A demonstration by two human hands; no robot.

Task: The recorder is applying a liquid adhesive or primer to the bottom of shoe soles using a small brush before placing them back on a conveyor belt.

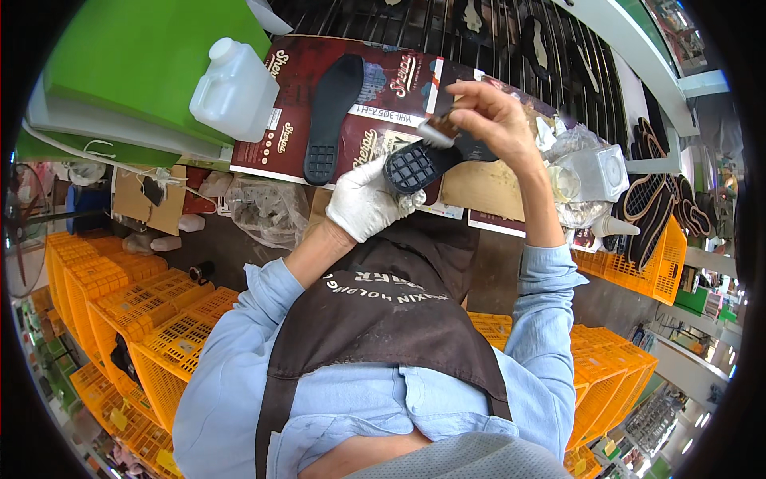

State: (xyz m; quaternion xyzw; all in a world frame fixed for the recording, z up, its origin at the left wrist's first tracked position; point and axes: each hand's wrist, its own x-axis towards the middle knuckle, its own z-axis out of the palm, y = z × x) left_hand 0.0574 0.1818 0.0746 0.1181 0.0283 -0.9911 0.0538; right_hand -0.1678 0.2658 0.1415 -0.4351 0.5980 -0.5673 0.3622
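My left hand [363, 203], in a white glove, grips the heel end of a black shoe sole [412, 168] and holds it up off the bench. The heel's hollow grid faces up, and the sole's far part runs to the right beneath my other hand. Bare, my right hand [499, 124] pinches a brush [437, 134] with a brown handle and pale bristles. Its bristles are just above or against the sole beyond the heel; I cannot tell which. A second black sole [333, 108] lies on dark red printed cardboard [279, 104], left of the held one.
A white plastic jug [231, 96] stands at the left by a green box [144, 64]. Farther away is a rack of dark rollers [511, 48] carrying soles. Clear containers [598, 172] and a nozzle bottle [614, 227] sit right. Orange crates [171, 335] flank me.
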